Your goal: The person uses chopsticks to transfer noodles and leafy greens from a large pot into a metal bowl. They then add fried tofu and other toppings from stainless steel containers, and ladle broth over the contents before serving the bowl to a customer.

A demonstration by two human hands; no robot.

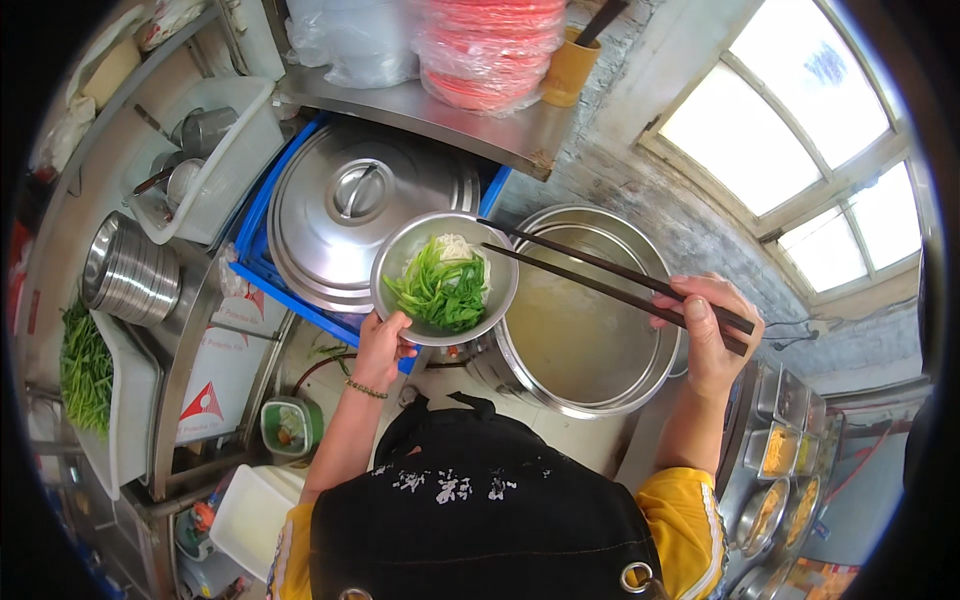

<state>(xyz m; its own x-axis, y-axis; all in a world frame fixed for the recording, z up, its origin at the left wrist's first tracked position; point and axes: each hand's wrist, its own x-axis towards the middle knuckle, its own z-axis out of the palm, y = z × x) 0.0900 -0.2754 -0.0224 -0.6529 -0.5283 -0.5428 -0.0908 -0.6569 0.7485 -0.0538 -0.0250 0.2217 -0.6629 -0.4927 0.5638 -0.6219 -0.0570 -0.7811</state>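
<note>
My left hand point(383, 350) grips the near left rim of a steel bowl point(505, 292), its fingers mostly under the metal. Chopped green leafy vegetables point(442, 290) lie in the bowl over pale noodles point(457, 250). In my right hand point(712, 325) is a pair of long dark chopsticks point(610, 278), their tips slightly apart at the bowl's right rim. To the right of the bowl, below the chopsticks, stands a big steel pot point(655, 385) holding cloudy yellowish liquid. Part of the pot's left rim is hidden behind the bowl.
Behind the bowl, a lidded steel pot point(310, 185) sits in a blue crate point(250, 235). A metal shelf point(430, 115) above bears wrapped red bowls point(490, 45). Left are stacked steel bowls point(130, 270) and a tub of greens point(130, 400); right, topping trays point(778, 450).
</note>
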